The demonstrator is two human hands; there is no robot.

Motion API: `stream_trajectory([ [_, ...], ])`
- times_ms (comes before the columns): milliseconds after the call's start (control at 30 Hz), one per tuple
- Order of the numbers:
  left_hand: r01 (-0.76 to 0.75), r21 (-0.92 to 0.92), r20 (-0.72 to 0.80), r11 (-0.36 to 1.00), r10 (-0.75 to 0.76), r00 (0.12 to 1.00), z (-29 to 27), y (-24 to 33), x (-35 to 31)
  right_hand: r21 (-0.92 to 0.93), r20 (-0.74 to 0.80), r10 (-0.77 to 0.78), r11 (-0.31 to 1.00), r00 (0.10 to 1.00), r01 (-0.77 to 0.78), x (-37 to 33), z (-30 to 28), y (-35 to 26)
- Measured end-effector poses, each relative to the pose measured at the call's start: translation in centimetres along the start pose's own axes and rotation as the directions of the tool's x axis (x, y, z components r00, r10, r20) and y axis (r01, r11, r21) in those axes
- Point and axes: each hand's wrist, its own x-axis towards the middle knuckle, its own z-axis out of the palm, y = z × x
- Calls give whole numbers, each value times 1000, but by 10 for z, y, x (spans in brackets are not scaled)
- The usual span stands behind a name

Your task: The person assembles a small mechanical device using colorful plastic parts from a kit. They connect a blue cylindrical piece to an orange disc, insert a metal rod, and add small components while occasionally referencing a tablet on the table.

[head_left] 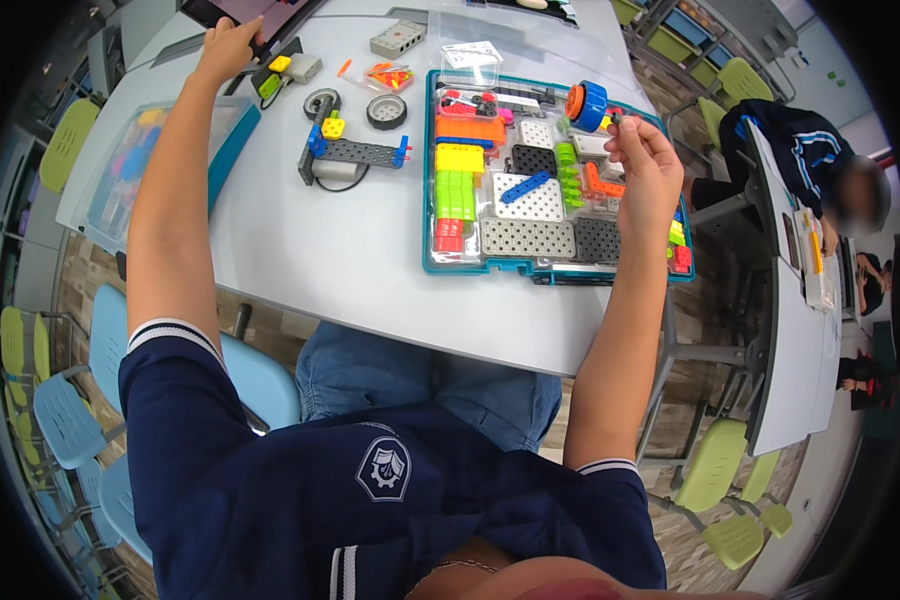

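Over the parts tray (429, 200), the right hand (647, 155) pinches a blue-and-orange wheel (592, 106); a slackening pinch could drop it. Beyond the tray's left, the left hand (232, 45) shows no readable grip.

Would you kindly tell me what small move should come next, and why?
Perhaps the right hand should bring the blue-and-orange part left toward the grey-beam assembly: the part is held over the open kit case, while the assembly lies beside it.
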Motion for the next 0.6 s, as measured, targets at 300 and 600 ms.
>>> stream_trajectory([
  [300, -4, 17, 92, 1000, 2, 996, -4, 5, -2, -7, 4, 0, 1000, 1000, 0, 0, 0, 0],
  [600, 97, 94, -23, 991, -95, 995, -11, 12, 11, -28, 17, 15, 999, 1000, -15, -1, 0, -1],
])
